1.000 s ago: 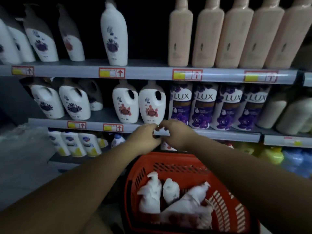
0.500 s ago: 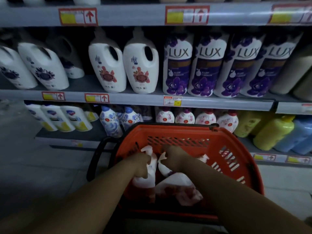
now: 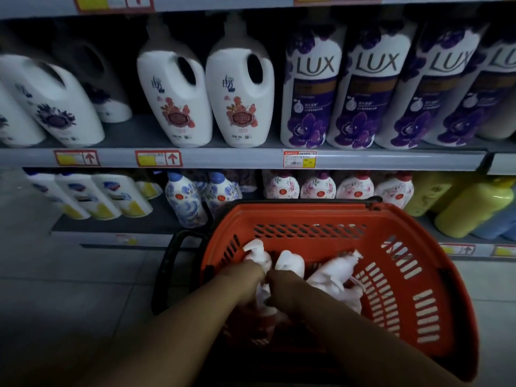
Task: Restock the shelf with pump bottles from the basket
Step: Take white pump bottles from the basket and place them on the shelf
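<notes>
hands reach down into the orange basket point(image 3: 396, 219) on the floor before the shelf point(image 3: 240, 157); left hand point(image 3: 248, 272) and right hand point(image 3: 282, 283) sit among white pump bottles point(image 3: 290, 262), grips impossible to tell.

Pump bottles point(image 3: 331, 275) in basket point(image 3: 418, 275), basket before shelf point(image 3: 245, 159), hands point(image 3: 268, 280) inside.

This is a shop aisle, shown by grey shelves point(image 3: 251, 159) edged with red-and-yellow price tags point(image 3: 158, 158), rows of identical LUX bottles point(image 3: 311, 88) and white handled jugs point(image 3: 174, 96) facing outward, and a red plastic shopping basket point(image 3: 405, 247) on the tiled floor point(image 3: 69, 289).
</notes>
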Action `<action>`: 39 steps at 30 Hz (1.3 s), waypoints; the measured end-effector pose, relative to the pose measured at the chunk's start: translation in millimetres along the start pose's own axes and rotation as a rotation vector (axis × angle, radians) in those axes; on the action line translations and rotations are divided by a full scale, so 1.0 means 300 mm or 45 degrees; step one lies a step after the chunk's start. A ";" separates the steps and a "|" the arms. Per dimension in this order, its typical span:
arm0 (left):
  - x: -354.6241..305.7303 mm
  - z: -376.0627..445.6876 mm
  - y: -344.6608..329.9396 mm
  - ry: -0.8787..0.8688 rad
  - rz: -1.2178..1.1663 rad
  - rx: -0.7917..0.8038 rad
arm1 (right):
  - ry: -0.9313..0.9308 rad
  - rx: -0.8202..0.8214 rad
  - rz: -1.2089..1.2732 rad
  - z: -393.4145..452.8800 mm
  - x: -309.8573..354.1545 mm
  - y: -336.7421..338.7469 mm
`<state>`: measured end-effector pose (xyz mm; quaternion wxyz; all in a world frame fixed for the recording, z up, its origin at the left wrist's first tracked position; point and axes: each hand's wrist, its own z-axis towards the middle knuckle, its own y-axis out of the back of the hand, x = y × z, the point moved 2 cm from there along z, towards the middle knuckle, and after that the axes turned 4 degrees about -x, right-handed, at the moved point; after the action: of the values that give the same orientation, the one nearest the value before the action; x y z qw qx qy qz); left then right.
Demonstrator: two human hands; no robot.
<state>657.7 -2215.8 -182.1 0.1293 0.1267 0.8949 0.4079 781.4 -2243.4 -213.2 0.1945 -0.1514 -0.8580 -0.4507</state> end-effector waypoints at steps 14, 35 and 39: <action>0.038 -0.250 0.453 -0.354 -0.012 -0.425 | 0.210 -0.368 0.310 -0.134 0.197 0.238; 0.176 -0.694 0.843 -0.394 -1.395 -1.166 | 0.544 -0.823 0.496 -0.389 0.633 0.812; 0.198 -0.743 0.858 -0.446 -1.525 -1.190 | 0.587 -0.874 0.511 -0.444 0.729 0.900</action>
<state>558.8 -2188.0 147.8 0.5068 -0.3833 0.5126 0.5775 733.0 -2187.8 151.4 0.4024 -0.2660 -0.5471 -0.6841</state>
